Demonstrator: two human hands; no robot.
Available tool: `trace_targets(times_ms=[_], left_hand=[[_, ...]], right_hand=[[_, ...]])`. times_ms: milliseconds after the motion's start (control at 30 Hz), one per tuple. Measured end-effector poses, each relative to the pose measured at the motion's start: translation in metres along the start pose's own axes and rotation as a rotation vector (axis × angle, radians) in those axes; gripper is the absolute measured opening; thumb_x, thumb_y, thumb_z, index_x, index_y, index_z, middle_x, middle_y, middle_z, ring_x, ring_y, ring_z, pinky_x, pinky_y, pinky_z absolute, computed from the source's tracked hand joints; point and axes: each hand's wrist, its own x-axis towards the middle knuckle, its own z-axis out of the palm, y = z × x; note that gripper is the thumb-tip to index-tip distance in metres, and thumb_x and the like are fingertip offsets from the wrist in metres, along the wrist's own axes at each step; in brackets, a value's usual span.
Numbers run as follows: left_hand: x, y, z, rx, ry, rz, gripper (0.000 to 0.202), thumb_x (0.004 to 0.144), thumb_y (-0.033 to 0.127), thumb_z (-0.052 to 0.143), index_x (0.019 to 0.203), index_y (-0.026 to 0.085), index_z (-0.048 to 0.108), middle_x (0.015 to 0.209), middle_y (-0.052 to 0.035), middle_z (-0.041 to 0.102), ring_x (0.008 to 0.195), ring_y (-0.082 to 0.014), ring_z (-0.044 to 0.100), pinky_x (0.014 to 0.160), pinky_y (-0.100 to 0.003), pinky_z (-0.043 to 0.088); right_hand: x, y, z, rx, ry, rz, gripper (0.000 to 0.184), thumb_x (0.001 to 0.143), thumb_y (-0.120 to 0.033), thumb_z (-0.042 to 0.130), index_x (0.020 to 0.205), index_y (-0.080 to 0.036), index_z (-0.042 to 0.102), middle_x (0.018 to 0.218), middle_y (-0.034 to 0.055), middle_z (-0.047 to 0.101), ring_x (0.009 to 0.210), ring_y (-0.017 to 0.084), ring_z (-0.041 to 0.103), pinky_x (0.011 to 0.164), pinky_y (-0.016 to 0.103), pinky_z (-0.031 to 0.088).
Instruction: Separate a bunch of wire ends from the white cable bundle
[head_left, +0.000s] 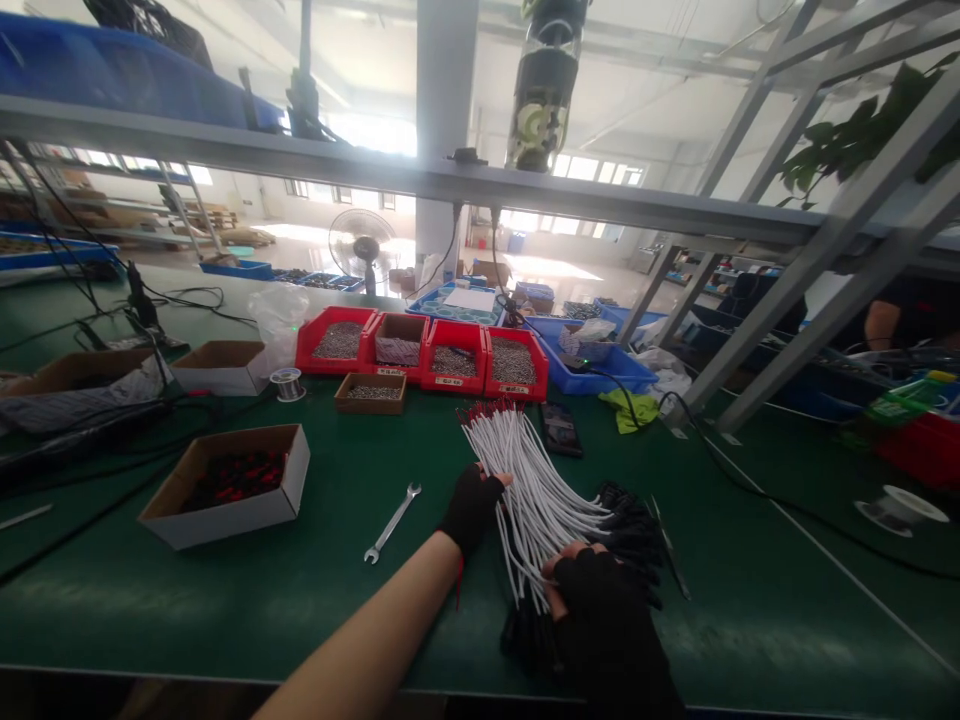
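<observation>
A large bundle of white cables (525, 465) lies on the green bench, fanned toward its near end. Red tips show at the far end, and black connectors (630, 530) cluster at the right and near ends. My left hand (472, 508), in a black fingerless glove, is closed at the left edge of the bundle, its fingertips partly hidden. Gloved the same way, my right hand (600, 600) curls its fingers around cables at the near side. An open-ended wrench (393, 523) rests left of my left hand. Tweezers (670, 548) lie beyond the black connectors.
Red bins (516, 388) of small metal parts line the back, with a small cardboard tray (370, 405) before them. At left stands a white box (247, 515) with red and black pieces. A phone (561, 430), green cloth (628, 410) and solder spool (287, 385) lie around.
</observation>
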Motion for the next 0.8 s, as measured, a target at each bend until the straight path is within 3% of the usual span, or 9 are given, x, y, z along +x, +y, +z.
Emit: trace_targets(times_ms=[100,300,600,700,800], left_hand=[[0.010,-0.003,0.004,-0.039,-0.004,-0.055,0.019,0.100,0.025,0.066,0.113,0.012,0.063,0.099,-0.0042,0.068,0.080,-0.0154,0.067,0.071,-0.030,0.060],[0.030,-0.009,-0.008,0.017,-0.017,-0.075,0.016,0.099,0.027,0.068,0.095,0.012,0.064,0.077,0.0022,0.062,0.061,-0.0105,0.058,0.060,-0.025,0.054],[0.026,-0.013,-0.020,-0.028,-0.046,0.008,0.029,0.099,0.040,0.066,0.091,0.012,0.067,0.085,-0.0023,0.069,0.073,-0.0154,0.066,0.071,-0.031,0.058],[0.025,-0.012,-0.019,-0.029,-0.020,0.051,0.026,0.098,0.038,0.067,0.095,0.012,0.069,0.094,-0.0050,0.072,0.083,-0.0185,0.069,0.079,-0.036,0.058],[0.020,-0.011,-0.019,0.002,0.020,0.105,0.022,0.095,0.034,0.070,0.098,0.013,0.069,0.104,-0.0074,0.072,0.097,-0.0221,0.068,0.091,-0.041,0.056]], right_hand=[[-0.002,-0.001,0.001,-0.005,-0.009,-0.019,0.016,0.085,-0.008,0.059,0.085,-0.022,0.066,0.085,0.0052,0.064,0.086,0.028,0.055,0.083,0.043,0.035],[-0.005,-0.004,0.011,-0.031,0.051,-0.021,0.014,0.082,-0.010,0.064,0.091,-0.021,0.068,0.092,0.0088,0.070,0.094,0.034,0.055,0.091,0.049,0.036],[-0.008,-0.008,0.018,-0.061,0.091,-0.015,0.018,0.081,-0.012,0.064,0.093,-0.024,0.067,0.091,0.0070,0.071,0.089,0.032,0.058,0.090,0.049,0.037],[-0.005,-0.009,0.006,0.039,0.063,-0.043,0.018,0.084,-0.019,0.070,0.098,-0.027,0.065,0.090,0.0005,0.070,0.087,0.027,0.062,0.090,0.043,0.037],[0.005,0.002,-0.015,0.284,0.155,0.083,0.013,0.094,-0.023,0.066,0.106,-0.029,0.064,0.101,-0.0019,0.067,0.095,0.020,0.063,0.090,0.034,0.043]])
